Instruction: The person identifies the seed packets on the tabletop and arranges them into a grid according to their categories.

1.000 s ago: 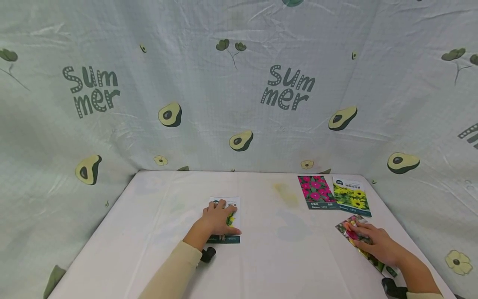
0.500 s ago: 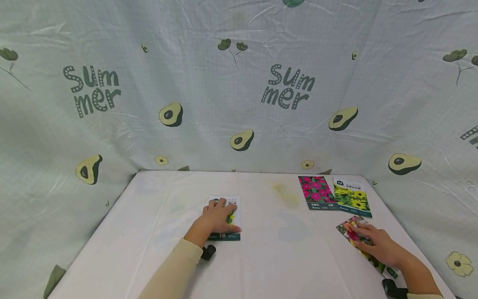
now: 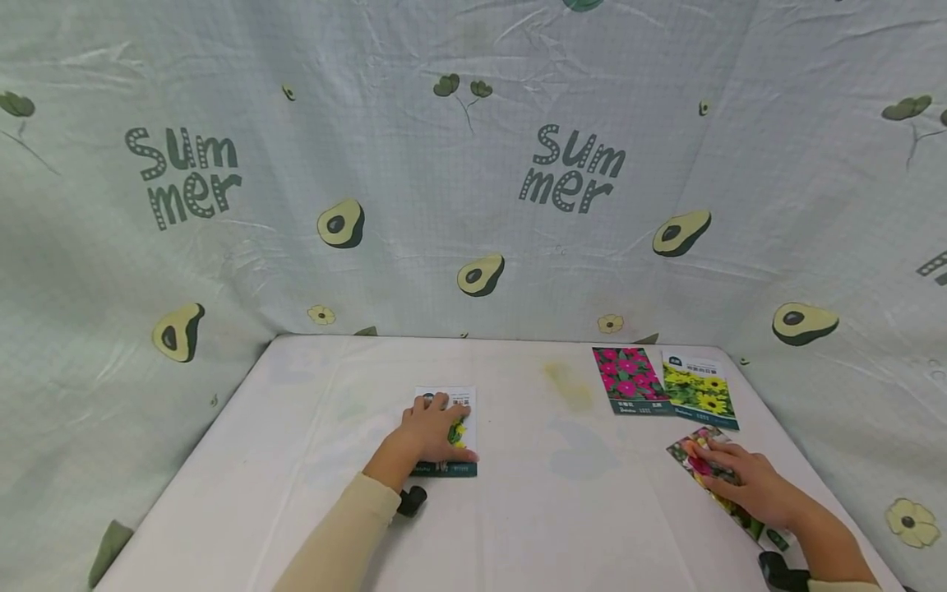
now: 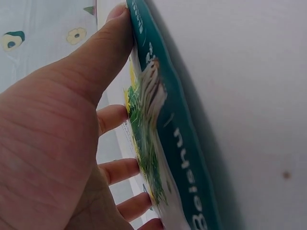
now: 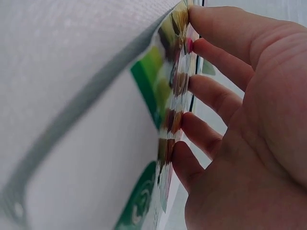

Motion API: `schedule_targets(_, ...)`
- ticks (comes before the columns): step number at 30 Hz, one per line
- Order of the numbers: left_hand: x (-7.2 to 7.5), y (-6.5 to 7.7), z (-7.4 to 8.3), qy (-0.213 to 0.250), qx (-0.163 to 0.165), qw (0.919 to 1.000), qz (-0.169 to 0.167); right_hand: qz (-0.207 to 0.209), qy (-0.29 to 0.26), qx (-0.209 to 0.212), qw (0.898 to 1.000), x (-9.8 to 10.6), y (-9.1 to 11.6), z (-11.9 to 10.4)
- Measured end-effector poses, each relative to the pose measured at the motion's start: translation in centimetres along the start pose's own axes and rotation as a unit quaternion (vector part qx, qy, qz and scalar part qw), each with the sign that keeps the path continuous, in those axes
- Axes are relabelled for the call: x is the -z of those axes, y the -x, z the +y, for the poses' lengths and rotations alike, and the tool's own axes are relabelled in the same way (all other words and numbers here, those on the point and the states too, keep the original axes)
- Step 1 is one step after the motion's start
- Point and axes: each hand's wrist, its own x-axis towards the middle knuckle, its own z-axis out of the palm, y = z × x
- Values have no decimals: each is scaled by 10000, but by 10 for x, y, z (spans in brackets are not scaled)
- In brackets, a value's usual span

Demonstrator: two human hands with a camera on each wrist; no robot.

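My left hand [image 3: 431, 433] rests with spread fingers on a flower seed packet [image 3: 460, 471] near the table's middle. Yellow blooms, green leaves and a teal bottom strip show on it; the palm covers much of its face. In the left wrist view the thumb and fingertips touch the packet's front [image 4: 148, 139]. At the right, my right hand [image 3: 755, 485] lies over a seed packet with mixed-colour flowers [image 3: 697, 466], set slantwise on the table. Its fingertips touch the printed face [image 5: 168, 115] in the right wrist view, fingers a little bent and apart.
Behind the right hand lie a packet with pink flowers [image 3: 629, 374] and a packet with yellow flowers [image 3: 699, 390], their edges meeting. The white-covered table [image 3: 547, 526] ends at a hanging cloth [image 3: 414, 164] printed with avocados at the back and sides.
The packet under my left hand has slid slightly away from me, while that hand stays almost in place. The right hand and its packet look unmoved. The head view has shifted slightly.
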Motion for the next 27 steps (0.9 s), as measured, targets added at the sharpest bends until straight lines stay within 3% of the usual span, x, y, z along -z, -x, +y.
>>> schedule_targets(15, -9, 12, 2, -222, -125, 9996, 98, -54, 401, -22, 9992, 5, -2, 4)
schedule_targets(27, -7, 22, 3, -250, -89, 9996, 59, -175, 306, 24, 9994, 2, -4, 0)
